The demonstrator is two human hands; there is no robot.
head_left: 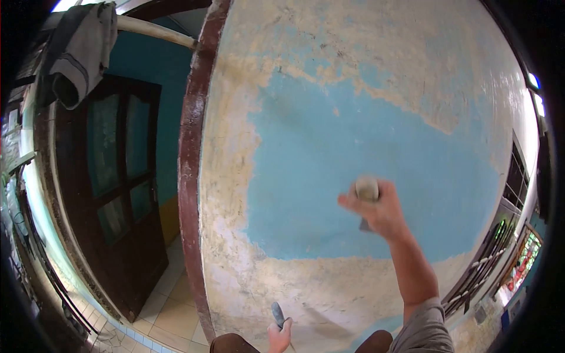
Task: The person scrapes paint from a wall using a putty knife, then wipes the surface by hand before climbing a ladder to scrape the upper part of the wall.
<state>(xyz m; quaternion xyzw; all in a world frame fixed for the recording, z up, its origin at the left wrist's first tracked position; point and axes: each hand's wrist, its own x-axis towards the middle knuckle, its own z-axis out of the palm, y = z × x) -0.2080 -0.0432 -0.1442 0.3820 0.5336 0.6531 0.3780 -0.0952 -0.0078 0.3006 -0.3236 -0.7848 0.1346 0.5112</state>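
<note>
My right hand point(385, 209) is wrapped round the pale, rounded handle of a scraper point(367, 188), held up against the blue patch of the wall point(306, 147). A bit of its dark, flat blade shows below my fingers, and the rest is hidden by the hand. Low in the view, between my knees, my left hand point(279, 336) grips a tool with a grey handle point(277, 313). That handle points up from the fist, and the tool's working end cannot be made out. Around the blue area the wall surface is patchy, cream and stained.
A dark red post point(193, 147) edges the wall on the left. Beyond it a brown door with glass panes point(118, 159) stands over a tiled floor point(176, 306). A grey cloth point(82, 53) hangs from a pole at upper left. Dark bars point(482, 265) show at right.
</note>
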